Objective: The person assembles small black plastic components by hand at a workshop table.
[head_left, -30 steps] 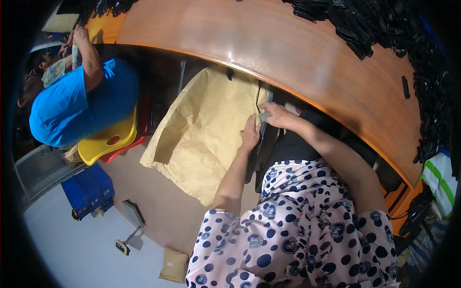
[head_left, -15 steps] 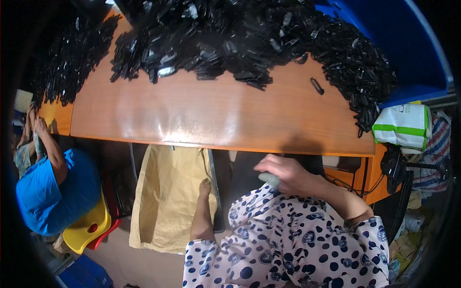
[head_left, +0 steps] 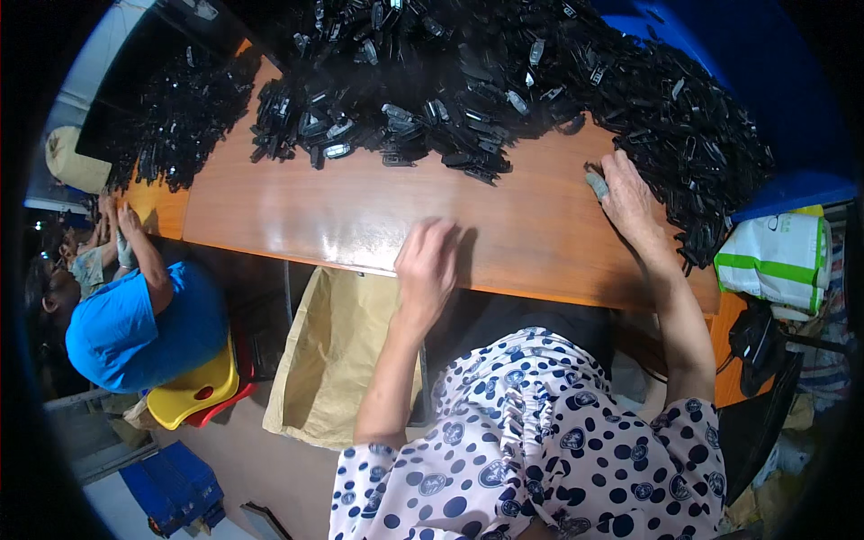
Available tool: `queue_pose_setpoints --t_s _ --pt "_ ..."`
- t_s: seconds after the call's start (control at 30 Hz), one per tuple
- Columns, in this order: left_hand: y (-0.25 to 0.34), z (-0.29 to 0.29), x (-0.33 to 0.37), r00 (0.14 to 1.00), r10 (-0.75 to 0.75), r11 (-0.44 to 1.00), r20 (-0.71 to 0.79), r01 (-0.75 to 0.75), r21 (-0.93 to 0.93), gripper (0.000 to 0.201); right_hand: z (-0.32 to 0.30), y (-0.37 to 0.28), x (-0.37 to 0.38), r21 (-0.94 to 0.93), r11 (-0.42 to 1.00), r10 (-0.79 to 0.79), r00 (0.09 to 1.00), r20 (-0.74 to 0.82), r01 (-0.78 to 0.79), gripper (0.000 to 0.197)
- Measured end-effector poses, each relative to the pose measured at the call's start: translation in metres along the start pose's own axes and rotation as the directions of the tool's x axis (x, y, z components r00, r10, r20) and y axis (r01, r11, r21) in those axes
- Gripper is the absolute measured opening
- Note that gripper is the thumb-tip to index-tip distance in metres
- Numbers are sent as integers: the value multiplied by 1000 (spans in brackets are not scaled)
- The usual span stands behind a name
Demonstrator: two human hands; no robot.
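Note:
At the right part of the wooden table, my right hand (head_left: pixel 627 196) has its fingers and thumb closed around a small black plastic piece (head_left: pixel 590 168), mostly hidden by the fingertips. A grey-green cover wraps that thumb. My left hand (head_left: pixel 427 261) hangs over the table's front edge with curled fingers, smeared by motion; whether anything is in them does not show. A large heap of small black plastic pieces (head_left: pixel 405 121), some with shiny faces, spreads along the back and right of the table (head_left: pixel 360 202).
Below the front edge stands an open tan sack (head_left: pixel 337 360). On the left, a co-worker in a blue shirt (head_left: pixel 148 328) sits on a yellow stool (head_left: pixel 193 396) by another black heap (head_left: pixel 184 117). A blue bin (head_left: pixel 747 81) and a white-green package (head_left: pixel 776 256) are at the right.
My right hand has gone from my lap up to the lone black piece on the table. My left hand has risen from the tan sack to over the table edge. The view has shifted.

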State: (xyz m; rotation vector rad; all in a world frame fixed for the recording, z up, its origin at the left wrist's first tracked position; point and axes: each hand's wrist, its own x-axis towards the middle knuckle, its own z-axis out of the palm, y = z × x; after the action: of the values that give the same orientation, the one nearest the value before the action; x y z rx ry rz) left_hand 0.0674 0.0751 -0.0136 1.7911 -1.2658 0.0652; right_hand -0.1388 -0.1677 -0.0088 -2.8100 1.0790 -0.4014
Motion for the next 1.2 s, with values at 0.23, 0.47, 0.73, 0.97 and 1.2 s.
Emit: queue_pose_setpoints --t_s 0.23,0.47,0.73,0.97,1.2 --pt "-20 41 66 953 108 940 284 -191 283 17 4 1 -15 669 741 47 999 26 -52 18" --pt "-4 45 65 905 221 920 363 -317 231 12 3 -8 -39 892 55 -12 893 449 -448 20" --pt "29 61 26 667 -330 215 668 742 -635 22 -10 -23 -52 904 -151 -132 915 382 -399 37" --pt "80 59 10 681 -255 199 686 731 -652 35 -38 -37 -67 879 -225 0 903 430 -419 38" --pt "83 62 4 865 -83 732 495 390 -559 19 -42 -44 -83 908 -297 -88 956 280 -294 26"
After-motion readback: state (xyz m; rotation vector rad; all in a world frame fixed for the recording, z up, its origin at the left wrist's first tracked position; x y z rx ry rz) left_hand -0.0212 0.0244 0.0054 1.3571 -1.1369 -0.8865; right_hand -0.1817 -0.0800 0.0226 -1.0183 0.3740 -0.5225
